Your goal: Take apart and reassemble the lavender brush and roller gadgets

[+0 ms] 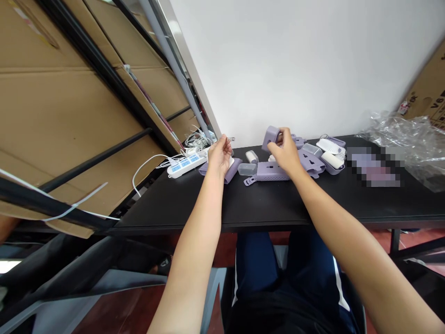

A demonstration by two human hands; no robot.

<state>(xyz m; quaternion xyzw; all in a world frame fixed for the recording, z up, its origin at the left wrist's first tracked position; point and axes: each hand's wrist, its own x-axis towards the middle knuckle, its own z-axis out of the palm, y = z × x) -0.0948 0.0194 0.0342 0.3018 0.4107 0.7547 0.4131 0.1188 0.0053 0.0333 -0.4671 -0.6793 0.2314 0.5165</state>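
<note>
Between the fingertips of my left hand [219,154] is a small metal coil spring [231,139], its end sticking out to the right. My right hand [285,150] grips a hollow purple plastic part [270,137], raised above the table. Below my left hand lies a purple plastic piece [233,170]. A perforated purple holder [273,171] rests under my right hand, partly covered by it. Between the two hands are a clear plastic box [247,169] and a small white-and-purple piece [251,157].
A white power strip [187,165] with tangled cables sits at the left of the black table [264,204]. More purple parts [310,162] and white brushes [328,146] lie to the right. Crumpled clear plastic [413,144] and a cardboard box [426,102] are farther right.
</note>
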